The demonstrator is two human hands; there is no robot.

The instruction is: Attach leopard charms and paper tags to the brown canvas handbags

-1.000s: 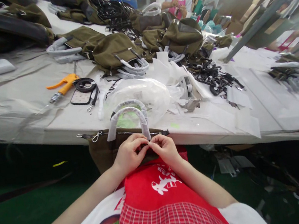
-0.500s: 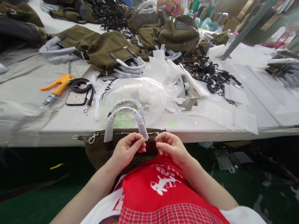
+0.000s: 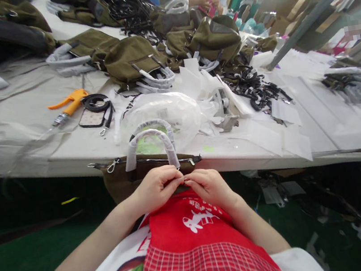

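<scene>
Two hands are working at one olive handbag (image 3: 120, 184). It is sitting upright at the near edge of the worktable (image 3: 69, 163), directly before the wearer. The left hand (image 3: 159, 187) and right hand (image 3: 210, 187) are meeting just below the right foot of the front wrapped handle (image 3: 170, 150), thumb and fingers pressing together on each. The view there is poor, so whether something small is lying between the fingertips cannot be told. The step in hand is apparently fine fingertip work beside the handle; the next move seems to be calling for a steady pinch and a still bag.

Counting: two wrapped handles are rising from the handbag, and one metal snap hook (image 3: 113, 165) is hanging near its left end. Toward the worktable's left side, one orange air gun (image 3: 72, 104), one coiled black strap (image 3: 96, 103) and one phone (image 3: 91, 118) are lying, the strap partly covering the phone. One clear plastic bag (image 3: 179, 108) is spreading behind the handles, near the front edge.
</scene>
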